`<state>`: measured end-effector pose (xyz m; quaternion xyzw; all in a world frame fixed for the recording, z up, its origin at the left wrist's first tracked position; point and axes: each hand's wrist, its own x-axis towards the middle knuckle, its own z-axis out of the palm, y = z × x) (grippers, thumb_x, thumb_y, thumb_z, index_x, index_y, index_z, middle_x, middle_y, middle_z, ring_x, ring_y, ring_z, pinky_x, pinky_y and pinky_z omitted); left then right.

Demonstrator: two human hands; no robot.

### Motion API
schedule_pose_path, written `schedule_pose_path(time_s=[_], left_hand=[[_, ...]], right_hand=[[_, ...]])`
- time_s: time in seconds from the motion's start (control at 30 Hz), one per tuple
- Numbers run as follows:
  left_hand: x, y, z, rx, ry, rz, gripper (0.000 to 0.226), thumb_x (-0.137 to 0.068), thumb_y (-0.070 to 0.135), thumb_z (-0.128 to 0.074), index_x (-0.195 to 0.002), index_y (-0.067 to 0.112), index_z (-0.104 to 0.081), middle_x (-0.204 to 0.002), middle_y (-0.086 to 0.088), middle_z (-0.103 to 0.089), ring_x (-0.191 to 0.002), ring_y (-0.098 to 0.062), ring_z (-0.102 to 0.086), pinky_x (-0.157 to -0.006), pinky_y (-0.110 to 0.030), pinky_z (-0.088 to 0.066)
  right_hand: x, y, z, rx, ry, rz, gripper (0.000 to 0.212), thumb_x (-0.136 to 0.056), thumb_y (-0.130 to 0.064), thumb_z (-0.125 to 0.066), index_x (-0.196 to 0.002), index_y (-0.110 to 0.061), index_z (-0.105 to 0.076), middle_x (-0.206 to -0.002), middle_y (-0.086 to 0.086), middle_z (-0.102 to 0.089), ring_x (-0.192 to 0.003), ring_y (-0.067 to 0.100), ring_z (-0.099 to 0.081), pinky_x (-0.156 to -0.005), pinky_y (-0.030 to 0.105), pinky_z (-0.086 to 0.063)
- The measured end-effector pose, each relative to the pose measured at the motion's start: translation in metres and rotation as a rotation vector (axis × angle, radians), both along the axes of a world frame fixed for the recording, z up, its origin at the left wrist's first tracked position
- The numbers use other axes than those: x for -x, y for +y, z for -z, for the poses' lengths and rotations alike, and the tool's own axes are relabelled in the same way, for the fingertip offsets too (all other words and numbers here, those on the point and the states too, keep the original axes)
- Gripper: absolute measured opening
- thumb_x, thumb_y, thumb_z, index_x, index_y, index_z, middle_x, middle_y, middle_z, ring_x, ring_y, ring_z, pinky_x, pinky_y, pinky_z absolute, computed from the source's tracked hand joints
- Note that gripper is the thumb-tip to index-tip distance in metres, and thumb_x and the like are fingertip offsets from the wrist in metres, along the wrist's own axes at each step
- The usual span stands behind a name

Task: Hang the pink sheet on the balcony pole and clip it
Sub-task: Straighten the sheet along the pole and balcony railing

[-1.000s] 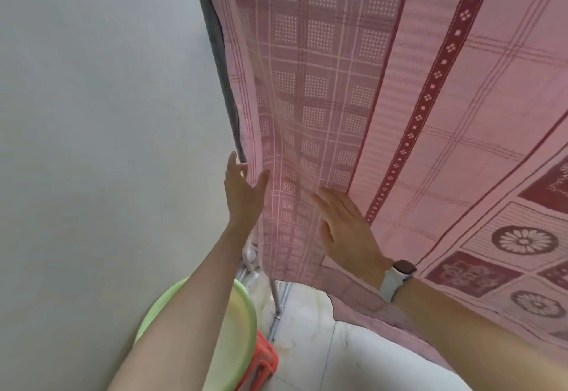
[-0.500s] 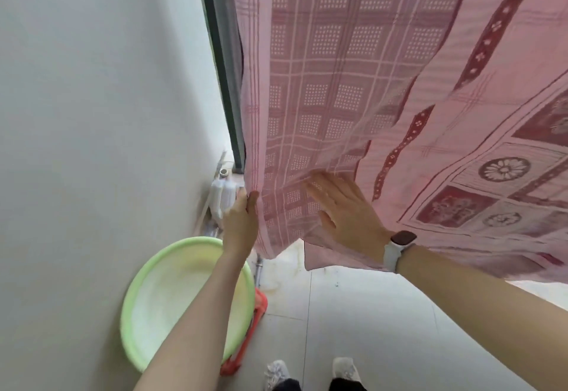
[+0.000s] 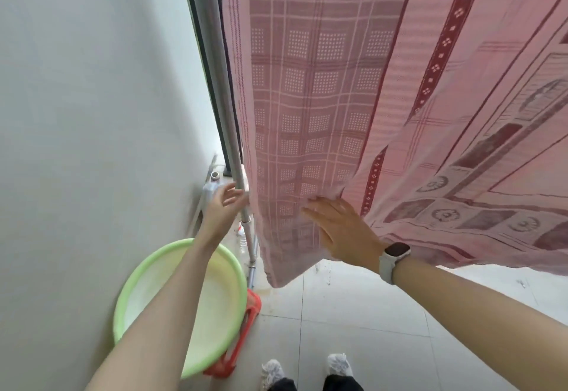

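The pink patterned sheet hangs down from above the frame and fills the upper right; its lower corner ends just above the floor. What it hangs on is out of view, and no clip is visible. A grey upright metal pole stands just left of the sheet's edge. My left hand is beside that pole and the sheet's left edge, with fingers apart and nothing in them. My right hand, with a watch on the wrist, lies flat against the sheet's lower part, fingers spread.
A light green basin rests on a red plastic stool against the white wall at the left. A white jug sits in the corner. My feet stand on the grey tiled floor.
My left hand has let go of the sheet's left edge and opened. My right hand has slid lower on the fabric. The view has tilted down, showing more of the floor and my feet.
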<state>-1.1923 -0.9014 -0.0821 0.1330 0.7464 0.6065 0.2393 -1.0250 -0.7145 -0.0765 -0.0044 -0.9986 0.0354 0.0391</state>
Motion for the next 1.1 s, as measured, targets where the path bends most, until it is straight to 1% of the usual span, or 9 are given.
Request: schedule_pose_path(time_s=[0.07, 0.17, 0.33, 0.47, 0.53, 0.63, 0.77, 0.9, 1.1], left_hand=[[0.010, 0.019, -0.040, -0.096, 0.085, 0.019, 0.031, -0.086, 0.022, -0.061, -0.115, 0.014, -0.054, -0.099, 0.001, -0.064, -0.092, -0.010, -0.061, -0.072, -0.011, -0.046], [0.021, 0.048, -0.096, -0.220, 0.166, 0.030, 0.039, -0.086, 0.031, -0.060, -0.118, 0.012, -0.053, -0.108, -0.003, -0.065, -0.091, -0.012, -0.064, -0.074, -0.018, -0.048], [0.034, 0.079, -0.180, -0.303, 0.441, -0.141, 0.044, -0.085, 0.032, -0.060, -0.120, 0.007, -0.049, -0.108, 0.001, -0.059, -0.089, 0.000, -0.057, -0.072, -0.010, -0.048], [0.032, 0.091, -0.228, -0.332, 0.564, -0.200, 0.043, -0.087, 0.039, -0.056, -0.120, 0.012, -0.051, -0.107, 0.005, -0.060, -0.090, -0.005, -0.057, -0.072, -0.009, -0.046], [0.032, 0.093, -0.255, -0.398, 0.588, -0.298, 0.032, -0.087, 0.042, -0.055, -0.105, 0.016, -0.057, -0.096, 0.006, -0.062, -0.081, -0.001, -0.058, -0.065, -0.005, -0.046], [0.041, 0.092, -0.295, -0.450, 0.578, -0.369, 0.025, -0.087, 0.042, -0.054, -0.082, 0.020, -0.063, -0.074, 0.007, -0.064, -0.066, -0.003, -0.059, -0.058, -0.012, -0.048], [0.060, 0.088, -0.341, -0.409, 0.535, -0.362, 0.048, -0.087, 0.039, -0.056, -0.043, 0.024, -0.043, -0.033, 0.016, -0.041, -0.033, 0.000, -0.037, -0.038, -0.011, -0.031], [0.072, 0.085, -0.372, -0.348, 0.556, -0.394, 0.018, -0.086, 0.027, -0.060, -0.074, 0.015, -0.066, -0.059, 0.009, -0.057, -0.054, -0.008, -0.052, -0.059, -0.024, -0.043], [0.092, 0.065, -0.383, -0.280, 0.689, -0.609, 0.019, -0.090, 0.022, -0.052, -0.095, 0.006, -0.063, -0.087, -0.003, -0.060, -0.080, -0.019, -0.053, -0.072, -0.026, -0.039]], right_hand=[[0.007, 0.006, -0.021, -0.014, 0.094, 0.015, 0.045, -0.085, -0.010, -0.047, -0.130, -0.015, -0.044, -0.136, 0.005, -0.045, -0.130, 0.024, -0.036, -0.107, 0.051, -0.029], [0.017, 0.012, -0.054, -0.033, 0.238, 0.022, 0.045, -0.081, -0.007, -0.051, -0.125, -0.012, -0.048, -0.129, 0.009, -0.050, -0.123, 0.029, -0.043, -0.101, 0.052, -0.036], [0.034, 0.022, -0.114, -0.059, 0.400, 0.041, 0.047, -0.080, -0.005, -0.052, -0.127, -0.012, -0.045, -0.131, 0.012, -0.049, -0.125, 0.030, -0.042, -0.103, 0.053, -0.035], [0.045, 0.028, -0.160, -0.100, 0.516, 0.058, 0.048, -0.080, -0.003, -0.051, -0.126, -0.011, -0.046, -0.132, 0.012, -0.049, -0.125, 0.030, -0.042, -0.104, 0.051, -0.035], [0.052, 0.031, -0.184, -0.102, 0.581, 0.056, 0.048, -0.079, 0.000, -0.051, -0.125, -0.011, -0.047, -0.131, 0.012, -0.050, -0.125, 0.029, -0.043, -0.104, 0.051, -0.035], [0.065, 0.035, -0.224, -0.104, 0.674, 0.056, 0.048, -0.079, 0.003, -0.051, -0.125, -0.010, -0.049, -0.129, 0.012, -0.050, -0.124, 0.029, -0.043, -0.102, 0.052, -0.036], [0.084, 0.038, -0.280, -0.151, 0.834, 0.073, 0.044, -0.079, 0.002, -0.053, -0.122, -0.007, -0.051, -0.129, 0.016, -0.051, -0.124, 0.033, -0.043, -0.102, 0.054, -0.035], [0.101, 0.033, -0.324, -0.264, 0.907, 0.068, 0.052, -0.075, -0.004, -0.050, -0.127, -0.009, -0.047, -0.133, 0.015, -0.048, -0.127, 0.033, -0.039, -0.108, 0.055, -0.026], [0.116, 0.033, -0.344, -0.282, 0.819, 0.165, 0.058, -0.083, -0.012, -0.051, -0.138, -0.015, -0.032, -0.144, 0.013, -0.034, -0.134, 0.030, -0.028, -0.110, 0.058, -0.016]])
